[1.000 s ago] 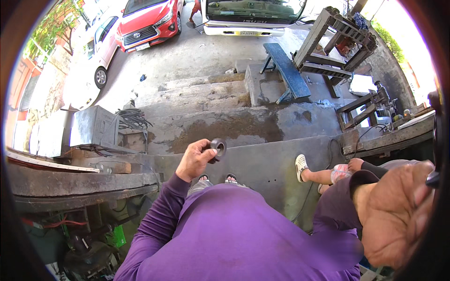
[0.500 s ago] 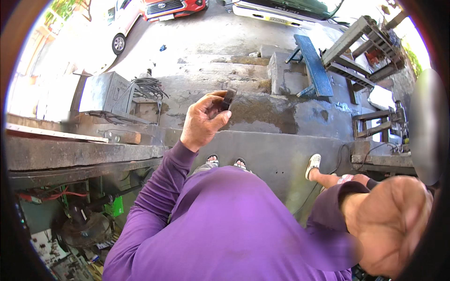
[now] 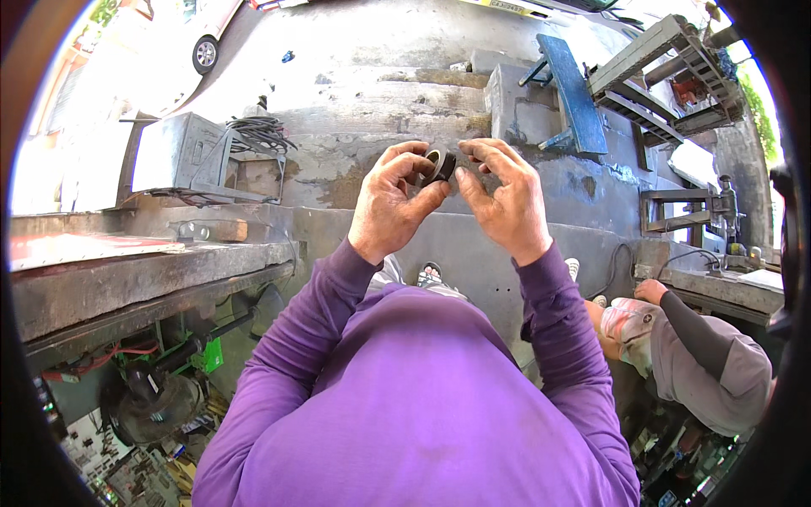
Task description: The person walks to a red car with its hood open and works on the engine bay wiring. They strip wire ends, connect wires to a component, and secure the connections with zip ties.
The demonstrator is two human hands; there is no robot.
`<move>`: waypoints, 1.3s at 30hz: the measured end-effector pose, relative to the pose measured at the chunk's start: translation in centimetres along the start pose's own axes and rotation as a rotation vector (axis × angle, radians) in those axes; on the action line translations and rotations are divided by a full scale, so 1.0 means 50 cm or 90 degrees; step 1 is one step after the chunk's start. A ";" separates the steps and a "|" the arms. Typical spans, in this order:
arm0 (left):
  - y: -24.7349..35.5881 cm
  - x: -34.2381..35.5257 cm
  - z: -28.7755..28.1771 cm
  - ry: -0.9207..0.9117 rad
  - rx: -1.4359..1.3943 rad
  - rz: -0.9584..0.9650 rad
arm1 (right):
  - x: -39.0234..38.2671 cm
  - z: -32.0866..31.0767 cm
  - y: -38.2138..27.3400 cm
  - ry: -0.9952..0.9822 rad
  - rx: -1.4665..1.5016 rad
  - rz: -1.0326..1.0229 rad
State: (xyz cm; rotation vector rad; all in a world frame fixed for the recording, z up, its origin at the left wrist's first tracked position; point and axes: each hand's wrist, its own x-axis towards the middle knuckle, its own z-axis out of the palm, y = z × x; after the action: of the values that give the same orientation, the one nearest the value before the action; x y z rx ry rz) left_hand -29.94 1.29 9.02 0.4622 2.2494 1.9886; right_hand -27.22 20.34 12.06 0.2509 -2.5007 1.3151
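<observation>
at the upper middle of the frame both purple-sleeved hands meet, the left hand [image 3: 390,201] and right hand [image 3: 505,201] pinching a small dark metal ring [image 3: 438,163] between fingertips (grey concrete ground [image 3: 473,253] behind).

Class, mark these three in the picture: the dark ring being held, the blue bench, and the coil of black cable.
dark ring [image 3: 438,162], head view, on its front rim between both hands.
blue bench [image 3: 574,93], head view, middle of its top plank.
coil of black cable [image 3: 260,133], head view, centre of the coil.
</observation>
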 end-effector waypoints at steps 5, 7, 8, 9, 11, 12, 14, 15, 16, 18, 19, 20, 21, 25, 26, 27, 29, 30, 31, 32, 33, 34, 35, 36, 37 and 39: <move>-0.041 0.048 -0.030 0.005 -0.016 -0.011 | 0.063 0.031 0.033 -0.064 0.064 0.032; -0.046 0.079 -0.054 0.004 0.077 0.035 | 0.093 0.055 0.040 -0.054 0.047 0.030; -0.046 0.097 -0.070 0.002 0.160 0.078 | 0.108 0.065 0.042 -0.054 0.064 0.053; -0.046 0.115 -0.087 0.000 0.242 0.121 | 0.123 0.076 0.043 -0.054 0.081 0.076; -0.039 0.151 -0.125 -0.032 0.250 0.134 | 0.157 0.095 0.040 -0.062 0.098 0.122; -0.037 0.170 -0.141 -0.049 0.255 0.142 | 0.173 0.103 0.037 -0.071 0.098 0.145; -0.039 0.203 -0.171 -0.086 0.258 0.155 | 0.206 0.116 0.032 -0.083 0.086 0.174; -0.039 0.217 -0.187 -0.105 0.261 0.162 | 0.220 0.121 0.030 -0.087 0.074 0.181; -0.034 0.233 -0.201 -0.114 0.265 0.145 | 0.235 0.127 0.028 -0.090 0.062 0.187; -0.019 0.257 -0.225 -0.133 0.273 0.106 | 0.263 0.143 0.026 -0.119 0.087 0.236; -0.019 0.273 -0.235 -0.128 0.263 0.106 | 0.275 0.151 0.025 -0.135 0.100 0.261; -0.020 0.291 -0.242 -0.123 0.252 0.106 | 0.280 0.158 0.026 -0.110 0.137 0.273; -0.020 0.304 -0.246 -0.117 0.240 0.106 | 0.281 0.168 0.028 -0.086 0.175 0.285; -0.022 0.344 -0.253 -0.124 0.239 0.142 | 0.312 0.183 0.034 -0.055 0.217 0.310; -0.030 0.348 -0.252 -0.123 0.241 0.148 | 0.316 0.179 0.035 -0.056 0.215 0.315; -0.033 0.353 -0.250 -0.121 0.244 0.153 | 0.324 0.172 0.042 -0.077 0.210 0.323; -0.023 0.357 -0.243 -0.132 0.266 0.161 | 0.330 0.164 0.059 -0.085 0.243 0.321; -0.021 0.360 -0.241 -0.139 0.278 0.165 | 0.333 0.165 0.067 -0.089 0.262 0.320; -0.022 0.363 -0.240 -0.139 0.276 0.156 | 0.336 0.166 0.071 -0.089 0.273 0.327; -0.024 0.367 -0.241 -0.138 0.275 0.148 | 0.342 0.167 0.075 -0.090 0.283 0.332; -0.024 0.371 -0.240 -0.137 0.273 0.140 | 0.347 0.168 0.079 -0.091 0.294 0.337; -0.022 0.375 -0.238 -0.133 0.268 0.135 | 0.348 0.167 0.084 -0.085 0.309 0.333; -0.021 0.376 -0.235 -0.129 0.264 0.128 | 0.345 0.168 0.090 -0.080 0.327 0.330; -0.020 0.377 -0.231 -0.126 0.260 0.121 | 0.343 0.167 0.096 -0.075 0.344 0.327; -0.021 0.378 -0.223 -0.115 0.255 0.137 | 0.344 0.163 0.098 -0.075 0.332 0.325; -0.022 0.386 -0.207 -0.097 0.242 0.170 | 0.357 0.149 0.092 -0.070 0.307 0.322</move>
State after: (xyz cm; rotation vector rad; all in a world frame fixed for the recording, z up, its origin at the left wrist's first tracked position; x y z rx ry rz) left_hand -51.25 -3.03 11.76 0.9620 2.5795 1.5512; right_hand -46.68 16.57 10.69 -0.2356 -2.3801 2.1533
